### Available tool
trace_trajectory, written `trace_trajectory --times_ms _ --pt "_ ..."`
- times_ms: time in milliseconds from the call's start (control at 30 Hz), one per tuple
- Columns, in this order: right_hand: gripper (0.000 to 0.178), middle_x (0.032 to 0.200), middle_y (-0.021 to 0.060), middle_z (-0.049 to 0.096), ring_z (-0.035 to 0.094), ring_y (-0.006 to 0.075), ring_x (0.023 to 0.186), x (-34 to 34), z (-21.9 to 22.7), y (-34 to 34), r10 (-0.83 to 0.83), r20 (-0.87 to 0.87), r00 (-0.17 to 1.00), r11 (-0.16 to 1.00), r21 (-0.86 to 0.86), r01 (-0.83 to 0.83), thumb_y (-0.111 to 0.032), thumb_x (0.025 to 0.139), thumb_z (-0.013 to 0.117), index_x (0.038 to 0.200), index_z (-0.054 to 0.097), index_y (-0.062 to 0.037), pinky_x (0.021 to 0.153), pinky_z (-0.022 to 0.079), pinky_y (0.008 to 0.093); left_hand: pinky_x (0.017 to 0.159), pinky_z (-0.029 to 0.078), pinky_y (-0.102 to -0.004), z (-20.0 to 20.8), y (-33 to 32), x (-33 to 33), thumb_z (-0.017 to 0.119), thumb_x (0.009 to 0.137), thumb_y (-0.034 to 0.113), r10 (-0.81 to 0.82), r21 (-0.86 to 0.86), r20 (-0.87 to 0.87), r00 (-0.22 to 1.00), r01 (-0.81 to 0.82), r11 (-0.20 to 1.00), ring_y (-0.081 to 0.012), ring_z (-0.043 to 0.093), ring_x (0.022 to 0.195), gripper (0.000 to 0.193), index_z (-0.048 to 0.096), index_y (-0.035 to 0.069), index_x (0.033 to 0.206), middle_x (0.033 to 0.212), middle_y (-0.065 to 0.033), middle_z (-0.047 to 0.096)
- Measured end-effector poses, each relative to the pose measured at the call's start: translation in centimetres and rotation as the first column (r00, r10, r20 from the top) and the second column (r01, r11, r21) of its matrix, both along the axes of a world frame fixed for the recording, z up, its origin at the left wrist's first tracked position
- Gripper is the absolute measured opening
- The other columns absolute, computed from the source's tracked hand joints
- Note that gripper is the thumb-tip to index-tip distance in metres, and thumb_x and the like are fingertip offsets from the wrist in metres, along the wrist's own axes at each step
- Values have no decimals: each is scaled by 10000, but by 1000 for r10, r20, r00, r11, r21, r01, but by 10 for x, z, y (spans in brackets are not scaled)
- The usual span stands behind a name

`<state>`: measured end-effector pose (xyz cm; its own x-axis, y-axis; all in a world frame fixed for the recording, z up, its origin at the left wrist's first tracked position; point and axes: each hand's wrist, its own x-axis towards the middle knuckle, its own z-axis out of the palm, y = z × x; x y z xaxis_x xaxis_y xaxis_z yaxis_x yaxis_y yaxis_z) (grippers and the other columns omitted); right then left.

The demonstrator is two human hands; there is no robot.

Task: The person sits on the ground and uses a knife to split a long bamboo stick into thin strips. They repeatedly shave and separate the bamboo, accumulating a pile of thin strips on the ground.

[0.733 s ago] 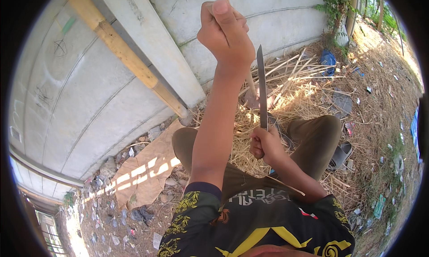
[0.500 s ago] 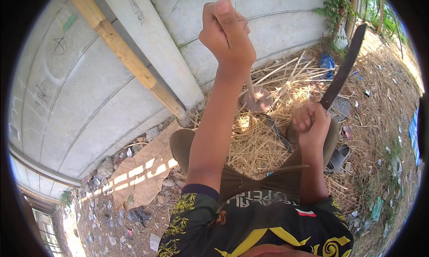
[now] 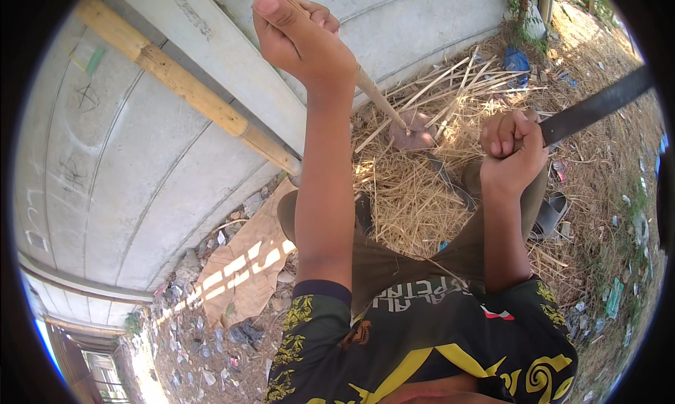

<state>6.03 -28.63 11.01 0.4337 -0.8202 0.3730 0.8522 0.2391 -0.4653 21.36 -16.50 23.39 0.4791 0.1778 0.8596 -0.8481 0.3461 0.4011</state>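
Note:
My left hand (image 3: 302,42) is raised high, its fingers wrapped round the top of a thin bamboo stick (image 3: 380,100). The stick slants down behind my wrist, and its lower end meets a round brownish block (image 3: 413,138) on the ground. On the right, my right hand (image 3: 513,147) grips a machete, mostly hiding its handle. The dark machete blade (image 3: 598,109) points out to the right, away from the stick. Pale shavings (image 3: 408,207) lie between my legs, and a pile of split bamboo strips (image 3: 450,88) spreads behind the block.
A grey concrete panel wall (image 3: 162,172) stands at the left and ahead, with a bamboo pole (image 3: 190,88) leaning on it. Flattened cardboard (image 3: 242,277) lies at left. At right are a dark sandal (image 3: 550,214) and scattered litter. A dark narrow strip (image 3: 453,183) rests on the shavings.
My right hand has swung the machete from pointing steeply up to lying out sideways to the right. The left hand appears further left and higher, exposing more of the stick; the whole view has shifted.

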Motion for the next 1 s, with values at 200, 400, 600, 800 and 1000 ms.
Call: trace_trajectory --times_ms 200,400,600,800,1000 --pt "297 510 -22 342 349 117 405 22 -73 64 750 -608 262 580 411 -704 -64 820 597 626 379 -120 397 249 298 410 334 -217 -1 -21 -17 341 958 719 -93 9 -7 996 93 996 -77 404 455 652 364 100 753 563 -4 374" --pt "241 518 -30 363 335 71 413 9 9 27 189 -331 925 971 -79 -227 -58 848 606 679 442 -110 382 205 258 412 333 -220 -2 -4 -1 348 959 717 -60 -7 12 998 60 998 -75 398 455 656 367 94 753 564 -4 379" --pt "206 502 -11 365 342 95 392 42 -82 53 565 -729 386 735 231 -638 -51 804 604 661 457 -75 383 272 282 408 321 -217 -5 -22 -10 356 967 703 -134 -3 16 991 134 991 -72 380 455 647 366 93 752 563 -1 371" --pt "290 508 -31 323 285 91 394 31 -43 30 573 -768 285 673 244 -698 -34 779 613 606 396 -118 383 234 281 407 315 -212 6 -16 4 358 1002 643 -136 30 77 988 134 991 -68 383 469 604 362 93 753 576 -6 378" --pt "271 494 -20 322 282 102 389 39 -73 37 827 -521 211 469 433 -770 -61 795 583 599 406 -123 409 280 285 406 316 -208 0 -27 -7 351 996 656 -220 87 28 975 217 972 -68 393 473 613 362 93 756 586 -1 373"
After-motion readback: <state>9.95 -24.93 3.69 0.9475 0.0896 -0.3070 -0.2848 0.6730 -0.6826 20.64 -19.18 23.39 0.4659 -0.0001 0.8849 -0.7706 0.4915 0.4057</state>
